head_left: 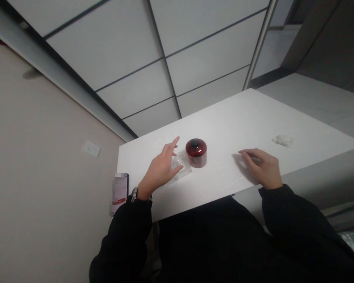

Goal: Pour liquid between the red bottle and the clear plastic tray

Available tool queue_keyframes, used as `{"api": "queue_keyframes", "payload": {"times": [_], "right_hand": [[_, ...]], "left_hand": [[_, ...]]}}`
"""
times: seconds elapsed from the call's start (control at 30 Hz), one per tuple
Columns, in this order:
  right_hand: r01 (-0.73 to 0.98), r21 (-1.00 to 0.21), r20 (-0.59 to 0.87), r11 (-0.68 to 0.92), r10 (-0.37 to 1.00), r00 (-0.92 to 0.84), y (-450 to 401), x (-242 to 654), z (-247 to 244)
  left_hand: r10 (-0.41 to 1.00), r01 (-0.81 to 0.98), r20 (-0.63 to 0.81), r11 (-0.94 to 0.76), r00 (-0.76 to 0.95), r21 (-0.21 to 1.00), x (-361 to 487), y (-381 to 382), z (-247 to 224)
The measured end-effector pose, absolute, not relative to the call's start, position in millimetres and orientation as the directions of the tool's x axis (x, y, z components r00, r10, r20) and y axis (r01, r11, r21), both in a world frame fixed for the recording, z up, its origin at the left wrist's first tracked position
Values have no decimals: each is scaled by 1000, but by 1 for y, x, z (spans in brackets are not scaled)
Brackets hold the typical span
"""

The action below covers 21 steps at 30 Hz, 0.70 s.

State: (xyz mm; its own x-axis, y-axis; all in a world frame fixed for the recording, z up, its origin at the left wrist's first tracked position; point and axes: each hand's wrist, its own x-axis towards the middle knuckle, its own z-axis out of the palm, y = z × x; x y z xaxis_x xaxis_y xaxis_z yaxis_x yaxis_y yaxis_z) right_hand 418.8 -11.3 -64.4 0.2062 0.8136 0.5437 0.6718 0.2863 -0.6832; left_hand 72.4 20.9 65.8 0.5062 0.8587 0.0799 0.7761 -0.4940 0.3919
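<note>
On the white table point(224, 122) stands a round container point(196, 154) with a dark red lid and a black knob. A clear, see-through object point(183, 165) lies against its left side, partly covered by my left hand point(164, 164). My left hand has its thumb and fingers spread around that clear object; whether it touches it I cannot tell. To the right of the container, my right hand point(263, 165) is over the table with thumb and index fingertips close together. Nothing shows between them, and its other fingers are mostly hidden.
A crumpled white piece point(283, 140) lies on the table at the right. A phone point(120, 193) is at the left edge by the wall, below a wall socket point(91, 149). White panelled doors point(206, 51) stand behind the table.
</note>
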Motion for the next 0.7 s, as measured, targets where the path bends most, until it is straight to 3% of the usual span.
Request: {"api": "queue_keyframes", "payload": {"times": [0.13,0.33,0.53,0.7], "right_hand": [[675,-681,542,285,816,202,-12,418,-63],[676,-685,530,271,822,208,-12,419,-64],[681,-676,543,282,816,200,-11,419,-66],[690,-668,538,278,821,190,-11,418,-65]], "left_hand": [[917,853,97,-397,388,339,72,20,60],[902,812,82,-418,423,408,71,16,58],[912,881,274,-381,307,281,66,16,35],[868,860,417,-412,269,302,66,16,16]]}}
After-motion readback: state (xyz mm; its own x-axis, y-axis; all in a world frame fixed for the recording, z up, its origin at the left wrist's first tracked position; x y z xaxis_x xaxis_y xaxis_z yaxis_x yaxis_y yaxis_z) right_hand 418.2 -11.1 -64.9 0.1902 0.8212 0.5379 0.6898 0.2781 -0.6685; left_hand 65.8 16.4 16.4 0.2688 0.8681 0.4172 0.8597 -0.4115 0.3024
